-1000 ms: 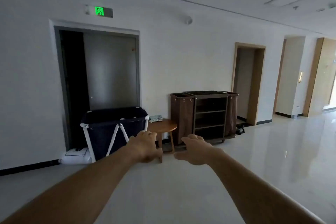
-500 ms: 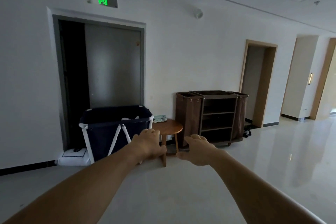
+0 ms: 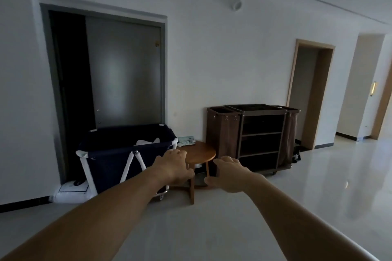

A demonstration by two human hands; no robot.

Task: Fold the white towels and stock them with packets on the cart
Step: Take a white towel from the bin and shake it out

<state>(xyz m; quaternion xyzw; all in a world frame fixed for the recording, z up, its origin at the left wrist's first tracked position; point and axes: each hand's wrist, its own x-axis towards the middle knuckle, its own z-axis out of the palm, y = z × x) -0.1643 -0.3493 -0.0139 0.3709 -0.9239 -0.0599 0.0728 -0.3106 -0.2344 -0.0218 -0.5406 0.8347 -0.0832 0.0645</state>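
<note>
Dim hallway, far wall: white towels (image 3: 146, 141) lie in the bin (image 3: 127, 154) at left, packets (image 3: 186, 141) on the table (image 3: 201, 151), cart (image 3: 262, 133) at right. Left hand (image 3: 175, 166) and right hand (image 3: 230, 176) reach forward, loosely curled, holding nothing. Likely the approach; next, lift out a towel.

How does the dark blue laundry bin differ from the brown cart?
The laundry bin is dark blue fabric on a white frame; the cart is brown, with open shelves. The laundry bin holds white towels; the cart's shelves look bare, though dim. Both stand by the wall.
</note>
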